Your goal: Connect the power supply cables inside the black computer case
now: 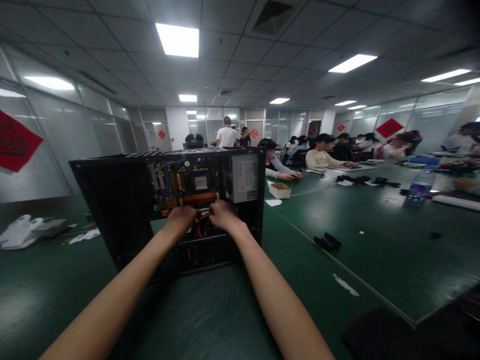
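An open black computer case [258, 220] stands before me on the green table, its side panel off. Inside sit a motherboard [187, 175] with a bare processor socket and a silver power supply [245, 177]. Both my hands reach in at the red and yellow memory slots [200, 199]. My left hand [182, 218] is closed near the slots' left end, my right hand [224, 215] near their right end. A thin strip shows between the fingertips, but what they hold is too small and dark to tell. Red and black cables [204, 226] hang just below.
White plastic bags [20, 231] lie on the left of the green table [300, 290]. To the right are a small open box [279, 190], a black plastic part [327, 242], a paper scrap [345, 285] and a water bottle [422, 184]. Several people sit beyond.
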Available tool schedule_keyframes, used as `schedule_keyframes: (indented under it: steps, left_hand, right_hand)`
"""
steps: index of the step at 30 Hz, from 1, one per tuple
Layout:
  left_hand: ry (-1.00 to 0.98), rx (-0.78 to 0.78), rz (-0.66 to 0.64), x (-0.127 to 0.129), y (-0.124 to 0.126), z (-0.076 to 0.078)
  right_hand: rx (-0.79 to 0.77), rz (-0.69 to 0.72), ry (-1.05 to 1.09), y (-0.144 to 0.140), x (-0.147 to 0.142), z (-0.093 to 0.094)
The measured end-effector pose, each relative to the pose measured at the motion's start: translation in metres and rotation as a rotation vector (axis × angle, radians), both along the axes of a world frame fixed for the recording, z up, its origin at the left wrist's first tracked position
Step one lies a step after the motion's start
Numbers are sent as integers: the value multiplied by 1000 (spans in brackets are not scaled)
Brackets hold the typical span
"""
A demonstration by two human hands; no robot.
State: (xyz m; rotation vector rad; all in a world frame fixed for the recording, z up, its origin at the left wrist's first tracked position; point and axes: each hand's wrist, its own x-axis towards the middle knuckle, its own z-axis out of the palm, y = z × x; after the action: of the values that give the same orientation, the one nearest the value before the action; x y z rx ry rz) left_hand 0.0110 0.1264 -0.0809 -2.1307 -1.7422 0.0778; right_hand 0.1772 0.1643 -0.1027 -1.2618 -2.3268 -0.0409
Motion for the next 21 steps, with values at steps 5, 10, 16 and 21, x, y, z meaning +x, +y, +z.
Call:
schedule_keyframes:
  steps: [5, 10, 16, 21]
  left_hand:
    - [-22, -2, 10, 0, 3, 1]
    - [-61, 2, 20, 0, 6, 3]
    - [-56, -8, 49, 3, 9, 7]
    - [-78, 6, 57, 4, 5, 8]
  right_hand:
    - [3, -6, -12, 2, -1, 0]
    - [6, -4, -20, 3, -2, -1]
    - [-4, 20, -31, 2, -2, 1]
    - [32, 93, 14, 0, -1, 1]
